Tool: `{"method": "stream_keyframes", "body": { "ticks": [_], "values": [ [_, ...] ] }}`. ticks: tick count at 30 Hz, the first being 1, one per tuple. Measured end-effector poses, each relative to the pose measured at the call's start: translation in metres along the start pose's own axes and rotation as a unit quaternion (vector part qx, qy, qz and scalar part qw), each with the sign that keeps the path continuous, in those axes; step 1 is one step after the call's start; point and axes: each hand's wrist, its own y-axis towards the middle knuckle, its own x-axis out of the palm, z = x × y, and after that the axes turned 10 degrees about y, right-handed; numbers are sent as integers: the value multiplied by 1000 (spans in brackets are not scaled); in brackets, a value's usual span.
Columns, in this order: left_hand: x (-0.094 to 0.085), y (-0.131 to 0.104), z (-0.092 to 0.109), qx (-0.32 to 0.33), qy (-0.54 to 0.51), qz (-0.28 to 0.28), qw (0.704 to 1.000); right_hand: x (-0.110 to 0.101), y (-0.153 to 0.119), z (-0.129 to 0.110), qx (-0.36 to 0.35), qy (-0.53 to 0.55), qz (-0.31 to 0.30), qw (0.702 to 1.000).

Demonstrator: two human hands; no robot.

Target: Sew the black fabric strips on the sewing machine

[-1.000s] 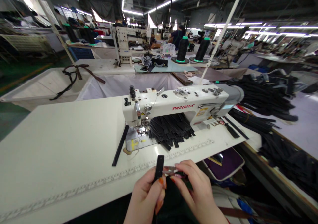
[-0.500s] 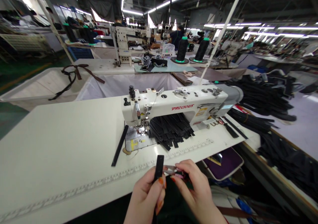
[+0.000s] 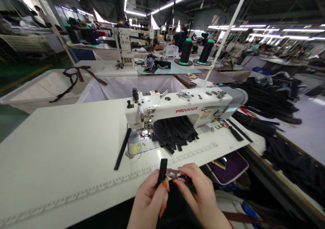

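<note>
My left hand (image 3: 151,196) is closed around a short black strap (image 3: 163,169), which stands up between thumb and fingers at the table's front edge. Close on its right, my right hand (image 3: 201,188) grips a pair of thread snips (image 3: 174,171). The blades point left and reach the strap's right edge; whether a thread lies between them is too small to tell. Beyond my hands stands a white sewing machine (image 3: 165,108), with a heap of black straps (image 3: 175,132) under its arm. Another black strap (image 3: 123,149) lies left of the needle plate (image 3: 142,146).
A measuring tape (image 3: 101,184) runs along the front of the white table (image 3: 71,137). Black pieces (image 3: 269,97) are piled on the right-hand bench. Below the table's right side sits a purple-lined bin (image 3: 232,171). Behind the machine are thread cones (image 3: 186,52) and a co-worker (image 3: 179,39).
The snips and the fingers of my right hand have shifted slightly beside the strap. My left hand has stayed nearly still. A person in the far left background has moved.
</note>
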Motion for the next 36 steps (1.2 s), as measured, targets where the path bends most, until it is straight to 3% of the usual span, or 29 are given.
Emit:
{"method": "stream_keyframes", "body": {
  "ticks": [21,27,30,32,36],
  "values": [
    [2,0,-3,29,16,-2,999,4,-1,-1,4,-13,-3,1000],
    [2,0,-5,31,17,8,999,4,0,-2,18,50,-16,998],
    [1,1,-7,27,10,11,1000,5,-1,2,78,103,64,990],
    [0,2,-9,31,3,8,999,8,-1,3,138,153,82,975],
    [-2,6,-16,39,-20,14,999,17,1,1,210,252,-7,945]
  ]
}}
